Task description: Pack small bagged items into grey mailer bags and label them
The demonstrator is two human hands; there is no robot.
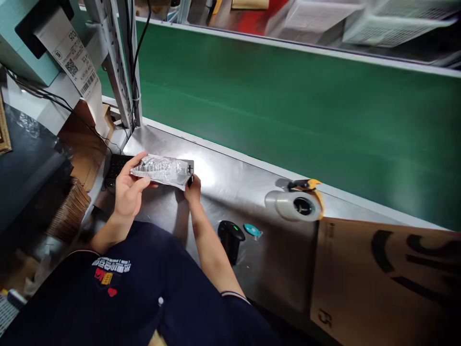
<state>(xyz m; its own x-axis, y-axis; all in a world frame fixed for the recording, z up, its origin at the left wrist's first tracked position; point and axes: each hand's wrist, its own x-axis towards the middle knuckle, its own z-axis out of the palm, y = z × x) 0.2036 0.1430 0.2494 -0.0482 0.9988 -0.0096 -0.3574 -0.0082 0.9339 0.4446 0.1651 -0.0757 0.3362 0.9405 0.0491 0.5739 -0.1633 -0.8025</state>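
Between my hands, above the metal bench (pixel 230 180), is a small packet in clear plastic (pixel 162 169) with a printed barcode facing up. My left hand (pixel 131 185) pinches its left end, thumb along the near edge and fingers behind. At the other end, my right hand (pixel 193 188) grips the right corner, where a dark part shows; its fingertips are partly hidden. Behind my left hand lies a black keyboard (pixel 117 166), mostly covered. A black handheld scanner (pixel 231 235) with a green light stands right of my right forearm, beside a small turquoise disc (pixel 252 230).
A green conveyor belt (pixel 288 115) runs behind the bench. Right of centre lies a tape roll in a dispenser (pixel 298 204), near a large cardboard box (pixel 378 278). A label printer (pixel 36 43) with a hanging label strip (pixel 74 60) and a metal post (pixel 118 62) stand left.
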